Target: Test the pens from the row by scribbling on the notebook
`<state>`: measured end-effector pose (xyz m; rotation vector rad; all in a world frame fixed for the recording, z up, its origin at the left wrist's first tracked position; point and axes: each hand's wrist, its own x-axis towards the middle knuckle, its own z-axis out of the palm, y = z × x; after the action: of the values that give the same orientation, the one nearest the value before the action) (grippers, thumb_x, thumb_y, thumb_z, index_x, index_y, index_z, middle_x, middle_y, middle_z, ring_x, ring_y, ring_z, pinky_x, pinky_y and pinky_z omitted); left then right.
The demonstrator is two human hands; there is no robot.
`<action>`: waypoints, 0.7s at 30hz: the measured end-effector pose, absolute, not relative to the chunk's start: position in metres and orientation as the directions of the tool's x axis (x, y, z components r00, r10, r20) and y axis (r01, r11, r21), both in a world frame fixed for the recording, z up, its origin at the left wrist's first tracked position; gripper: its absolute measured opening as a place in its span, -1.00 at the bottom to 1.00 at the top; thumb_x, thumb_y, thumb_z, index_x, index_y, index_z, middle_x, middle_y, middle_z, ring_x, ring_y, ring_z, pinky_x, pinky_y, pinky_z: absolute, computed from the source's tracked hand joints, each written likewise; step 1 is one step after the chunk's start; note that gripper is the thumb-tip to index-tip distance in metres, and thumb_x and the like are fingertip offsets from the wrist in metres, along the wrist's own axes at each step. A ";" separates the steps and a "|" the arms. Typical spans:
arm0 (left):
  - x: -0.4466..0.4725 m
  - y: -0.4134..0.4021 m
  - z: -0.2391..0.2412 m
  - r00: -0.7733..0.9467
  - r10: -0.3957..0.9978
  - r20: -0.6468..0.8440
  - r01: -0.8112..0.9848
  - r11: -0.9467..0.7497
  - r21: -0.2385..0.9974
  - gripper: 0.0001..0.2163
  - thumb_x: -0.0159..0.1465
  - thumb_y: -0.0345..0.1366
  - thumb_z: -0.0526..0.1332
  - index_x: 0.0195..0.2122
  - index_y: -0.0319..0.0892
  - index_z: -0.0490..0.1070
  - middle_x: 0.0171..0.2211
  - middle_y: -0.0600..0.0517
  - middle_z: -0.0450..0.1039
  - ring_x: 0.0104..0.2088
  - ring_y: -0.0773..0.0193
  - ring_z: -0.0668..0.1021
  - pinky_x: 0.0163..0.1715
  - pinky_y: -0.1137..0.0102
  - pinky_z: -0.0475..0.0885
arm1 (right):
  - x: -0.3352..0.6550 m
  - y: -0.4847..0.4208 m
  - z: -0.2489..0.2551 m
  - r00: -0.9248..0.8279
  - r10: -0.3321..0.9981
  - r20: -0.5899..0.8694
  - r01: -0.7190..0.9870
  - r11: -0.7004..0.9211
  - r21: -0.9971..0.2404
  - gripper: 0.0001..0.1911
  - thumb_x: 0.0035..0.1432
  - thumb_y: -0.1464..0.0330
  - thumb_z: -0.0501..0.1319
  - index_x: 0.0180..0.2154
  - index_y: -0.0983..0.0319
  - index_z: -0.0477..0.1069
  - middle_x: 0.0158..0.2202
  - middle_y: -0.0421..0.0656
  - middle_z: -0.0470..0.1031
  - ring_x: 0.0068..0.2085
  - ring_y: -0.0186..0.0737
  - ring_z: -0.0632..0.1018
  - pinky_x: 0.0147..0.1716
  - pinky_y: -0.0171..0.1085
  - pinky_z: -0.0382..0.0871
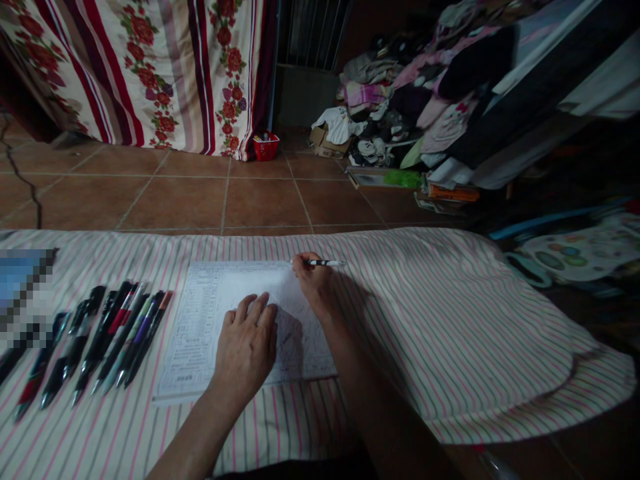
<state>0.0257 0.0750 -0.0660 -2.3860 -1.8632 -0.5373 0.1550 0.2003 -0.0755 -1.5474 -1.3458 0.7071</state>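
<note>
A printed paper sheet (215, 320) lies on a pink-striped cloth (450, 333) spread over the floor. My left hand (246, 347) rests flat on the sheet, fingers stretched out. At the sheet's top right corner my right hand (313, 280) is closed around a black and white pen (325, 263), whose body points to the right. Left of the sheet, a row of several pens (100, 340) lies side by side on the cloth.
Brown floor tiles (200, 193) run beyond the cloth. A floral striped curtain (150, 67) hangs at the back with a small red basket (265, 147) by it. A pile of clothes (415, 100) fills the back right. A blurred blue patch (25, 293) sits at the left.
</note>
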 end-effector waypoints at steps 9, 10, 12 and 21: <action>0.026 0.074 -0.068 0.200 0.934 0.295 0.950 -0.258 0.174 -0.78 0.29 -0.38 0.04 -0.08 -0.15 0.38 0.10 -0.05 0.38 0.08 -0.01 0.36 -0.23 0.16 0.37 | 0.153 0.200 -0.076 0.194 0.961 0.199 0.589 0.048 -0.807 -0.76 0.02 0.22 0.12 -0.46 0.22 0.46 -0.57 -0.14 0.52 -0.47 -0.23 0.55 -0.49 -0.38 0.28; 0.026 0.074 -0.068 0.199 0.935 0.292 0.951 -0.257 0.173 -0.78 0.29 -0.38 0.04 -0.08 -0.15 0.38 0.10 -0.05 0.38 0.08 -0.01 0.36 -0.24 0.16 0.38 | 0.153 0.200 -0.076 0.187 0.962 0.200 0.590 0.053 -0.805 -0.76 0.02 0.22 0.12 -0.45 0.22 0.46 -0.56 -0.14 0.53 -0.47 -0.23 0.55 -0.49 -0.38 0.28; 0.026 0.074 -0.067 0.197 0.937 0.289 0.952 -0.253 0.171 -0.78 0.29 -0.38 0.04 -0.08 -0.15 0.38 0.10 -0.05 0.38 0.08 -0.02 0.36 -0.24 0.16 0.38 | 0.152 0.200 -0.077 0.181 0.962 0.207 0.597 0.060 -0.800 -0.76 0.03 0.22 0.11 -0.43 0.22 0.47 -0.54 -0.13 0.54 -0.46 -0.23 0.56 -0.48 -0.38 0.28; 0.026 0.074 -0.067 0.197 0.934 0.298 0.952 -0.255 0.169 -0.77 0.29 -0.39 0.04 -0.06 -0.16 0.37 0.10 -0.06 0.37 0.09 -0.01 0.36 -0.23 0.16 0.38 | 0.154 0.200 -0.077 0.192 0.964 0.186 0.579 0.042 -0.815 -0.72 0.05 0.21 0.07 -0.42 0.23 0.48 -0.58 -0.15 0.51 -0.51 -0.27 0.52 -0.50 -0.40 0.28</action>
<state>0.0258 0.0738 -0.0673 -2.3893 -1.8845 -0.5303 0.1536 0.2001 -0.0767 -1.6386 -1.4867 0.5847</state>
